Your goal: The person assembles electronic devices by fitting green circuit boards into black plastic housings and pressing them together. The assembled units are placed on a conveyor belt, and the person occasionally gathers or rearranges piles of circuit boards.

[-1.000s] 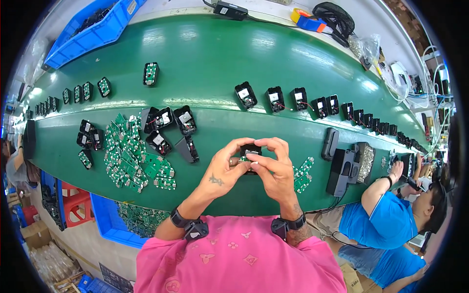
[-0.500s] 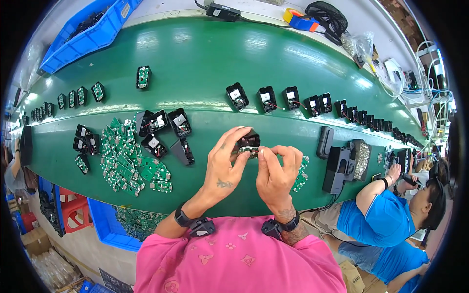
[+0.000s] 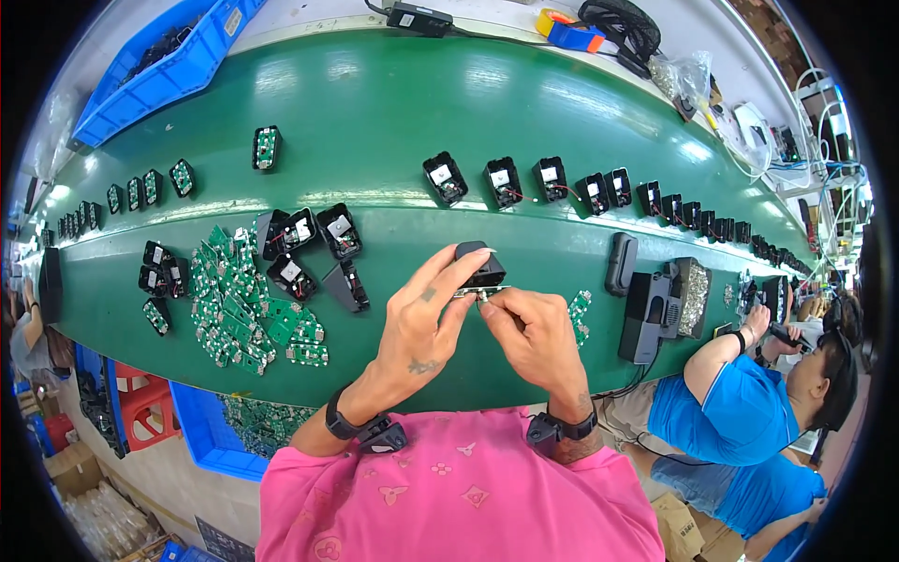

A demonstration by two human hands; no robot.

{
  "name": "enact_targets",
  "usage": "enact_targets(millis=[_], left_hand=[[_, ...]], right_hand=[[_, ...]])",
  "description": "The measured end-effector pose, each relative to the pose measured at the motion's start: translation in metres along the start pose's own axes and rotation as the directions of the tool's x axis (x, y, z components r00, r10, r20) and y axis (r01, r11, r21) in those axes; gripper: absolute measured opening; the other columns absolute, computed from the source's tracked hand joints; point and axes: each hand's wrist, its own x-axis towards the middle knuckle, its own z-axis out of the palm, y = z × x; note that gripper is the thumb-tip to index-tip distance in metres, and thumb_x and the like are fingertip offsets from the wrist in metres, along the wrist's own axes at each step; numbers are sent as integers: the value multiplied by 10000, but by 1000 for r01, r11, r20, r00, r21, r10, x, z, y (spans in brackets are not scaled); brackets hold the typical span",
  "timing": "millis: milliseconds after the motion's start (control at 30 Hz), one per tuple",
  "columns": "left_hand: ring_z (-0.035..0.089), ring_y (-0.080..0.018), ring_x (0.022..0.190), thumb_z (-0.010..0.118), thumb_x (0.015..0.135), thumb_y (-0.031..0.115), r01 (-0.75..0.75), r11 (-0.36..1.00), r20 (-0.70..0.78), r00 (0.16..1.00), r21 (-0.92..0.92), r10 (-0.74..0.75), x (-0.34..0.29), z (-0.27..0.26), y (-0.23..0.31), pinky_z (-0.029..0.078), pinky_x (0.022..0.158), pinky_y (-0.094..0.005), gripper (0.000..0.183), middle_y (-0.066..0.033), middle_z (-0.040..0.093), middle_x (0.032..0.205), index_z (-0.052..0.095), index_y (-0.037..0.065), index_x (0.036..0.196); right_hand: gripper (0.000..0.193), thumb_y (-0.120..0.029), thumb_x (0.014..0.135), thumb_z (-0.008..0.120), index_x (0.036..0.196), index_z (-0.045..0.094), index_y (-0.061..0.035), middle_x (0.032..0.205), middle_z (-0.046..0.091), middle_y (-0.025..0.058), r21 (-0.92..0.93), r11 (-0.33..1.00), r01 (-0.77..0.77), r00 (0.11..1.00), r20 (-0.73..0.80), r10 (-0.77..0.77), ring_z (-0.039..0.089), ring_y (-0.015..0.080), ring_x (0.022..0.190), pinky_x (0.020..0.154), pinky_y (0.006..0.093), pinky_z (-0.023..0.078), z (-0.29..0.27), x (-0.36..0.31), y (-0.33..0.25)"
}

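Left hand [image 3: 423,323] grips small black housing [image 3: 479,267] between thumb and fingers, lifted just above green belt [image 3: 375,103], near frame centre. Right hand [image 3: 534,332] at 4 o'clock of housing, fingertips pinched narrow on small part at its underside; part too small to tell. Heap of green circuit boards [image 3: 239,304] at 9 o'clock of hands, open black housings [image 3: 314,248] beside it. Row of black housings [image 3: 552,178] at 1 o'clock. Blue bin [image 3: 159,70] at 11 o'clock. Co-worker in blue shirt [image 3: 726,412] at 3 o'clock
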Motion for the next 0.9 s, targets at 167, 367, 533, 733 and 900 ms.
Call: enact_targets(millis=[167,367,533,733,900], left_hand=[[674,-415,978,669,830,-75,-102,989,18,995,111,101,1,-1,4,575,770,-409,520,-258,596,1249,613,91,1320],[692,-407,849,659,822,-76,-160,972,50,987,174,154,-1,-1,2,584,700,-405,526,-245,603,1226,619,102,1316],[701,-343,1033,648,821,-99,14,990,75,997,143,-25,-5,6,-8,590,821,-359,491,-208,622,1251,636,53,1288],[712,-219,945,597,905,-49,320,896,131,947,-307,-293,4,1,-16,615,781,-305,474,-172,601,1265,570,64,1365],[701,-170,942,672,863,-64,434,771,267,900,-465,-345,0,-2,-25,609,775,-268,530,-111,558,1266,562,64,1365]], right_hand=[[147,-94,893,651,797,641,17,639,594,158,51,994,-96,993,67,93,595,310,545,514,395,432,-3,0,-2],[115,-77,866,651,835,674,31,625,593,137,32,992,-126,990,69,123,566,222,509,502,342,410,4,-3,5],[137,-94,882,658,817,662,26,644,605,165,-13,994,-109,993,-37,108,596,281,528,518,369,437,21,-5,13],[176,-123,940,663,862,651,34,620,616,74,-27,968,-249,946,-219,237,595,140,534,507,327,447,17,-12,11],[171,-120,940,692,894,651,40,712,659,44,274,899,-342,939,60,339,605,65,601,513,236,468,15,-10,39]])
